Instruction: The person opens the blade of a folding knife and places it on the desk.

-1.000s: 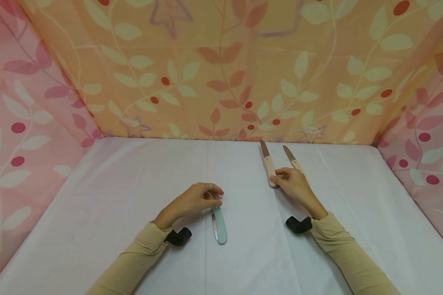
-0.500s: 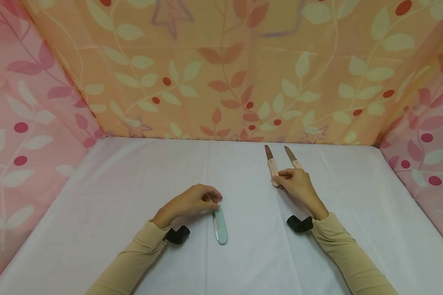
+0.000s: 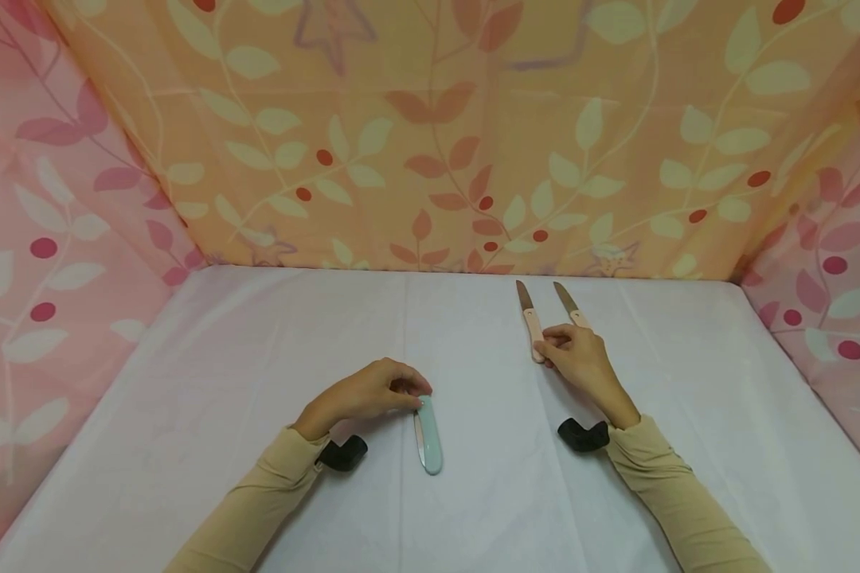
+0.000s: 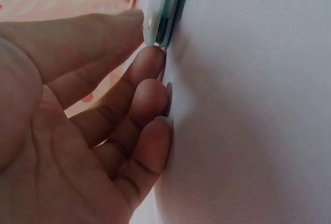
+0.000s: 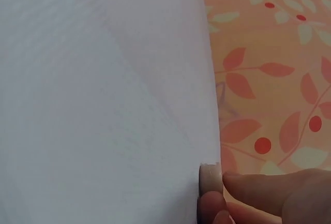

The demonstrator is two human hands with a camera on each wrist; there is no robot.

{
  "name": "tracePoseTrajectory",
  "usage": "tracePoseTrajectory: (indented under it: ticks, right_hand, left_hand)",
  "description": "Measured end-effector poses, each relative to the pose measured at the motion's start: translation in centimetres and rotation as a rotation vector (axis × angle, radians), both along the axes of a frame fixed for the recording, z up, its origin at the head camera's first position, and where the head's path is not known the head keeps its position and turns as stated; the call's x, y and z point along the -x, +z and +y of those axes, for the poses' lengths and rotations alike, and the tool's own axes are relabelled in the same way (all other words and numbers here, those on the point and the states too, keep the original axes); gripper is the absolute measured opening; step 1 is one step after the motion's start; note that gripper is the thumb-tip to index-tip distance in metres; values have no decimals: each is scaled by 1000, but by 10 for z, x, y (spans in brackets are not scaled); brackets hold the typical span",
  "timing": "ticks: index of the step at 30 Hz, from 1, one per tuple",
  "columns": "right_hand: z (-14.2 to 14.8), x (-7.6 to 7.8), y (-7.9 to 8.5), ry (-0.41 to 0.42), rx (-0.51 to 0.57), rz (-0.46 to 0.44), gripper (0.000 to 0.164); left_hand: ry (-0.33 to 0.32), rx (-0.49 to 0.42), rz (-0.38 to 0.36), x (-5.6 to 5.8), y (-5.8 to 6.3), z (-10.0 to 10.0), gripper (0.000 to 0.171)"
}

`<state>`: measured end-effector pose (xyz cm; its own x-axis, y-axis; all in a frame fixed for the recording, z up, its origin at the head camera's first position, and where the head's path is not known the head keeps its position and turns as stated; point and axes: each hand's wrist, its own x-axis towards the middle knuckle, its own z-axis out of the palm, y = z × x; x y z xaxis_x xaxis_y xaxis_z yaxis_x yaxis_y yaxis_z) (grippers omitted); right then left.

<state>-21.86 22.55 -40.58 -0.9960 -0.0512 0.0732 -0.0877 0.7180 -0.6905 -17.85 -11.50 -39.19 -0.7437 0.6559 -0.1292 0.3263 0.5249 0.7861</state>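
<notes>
A mint-green folding knife (image 3: 431,442), its blade folded against the handle, lies on the white cloth near the middle. My left hand (image 3: 369,391) pinches its far end between thumb and fingertip; in the left wrist view the other fingers curl with their tips against the cloth. Farther back, a knife with a pale pink handle (image 3: 533,334) lies unfolded, blade pointing away. My right hand (image 3: 576,358) grips the near end of that handle. A second unfolded pink-handled knife (image 3: 566,298) lies just to its right, its near part hidden behind the right hand.
White cloth (image 3: 258,350) covers the table. Orange leaf-patterned fabric (image 3: 373,159) hangs along the back edge, with pink fabric (image 3: 64,278) at the sides. Each wrist carries a black camera mount (image 3: 342,454).
My left fingers have closed onto the green knife's far end. My right hand has shifted its pink-handled knife slightly right and toward me, nearer the second one.
</notes>
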Motion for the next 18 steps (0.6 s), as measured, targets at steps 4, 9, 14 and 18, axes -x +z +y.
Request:
tracePoseTrajectory:
  ticks: [4,9,14,18]
  right_hand:
    - [0,-1,1,7,12,10,37]
    - [0,-5,7,11,39,-8,38]
    - [-8,-8,14,17,41,-27,35]
    - [-16,-12,18,48,48,-52,34]
  left_hand:
    - [-16,9,11,0,-1,0,24]
    - [-31,9,16,0,-2,1,26]
    - [-31,18,24,-1,-3,2,29]
    - [-20,29,33,-2,-3,3,31]
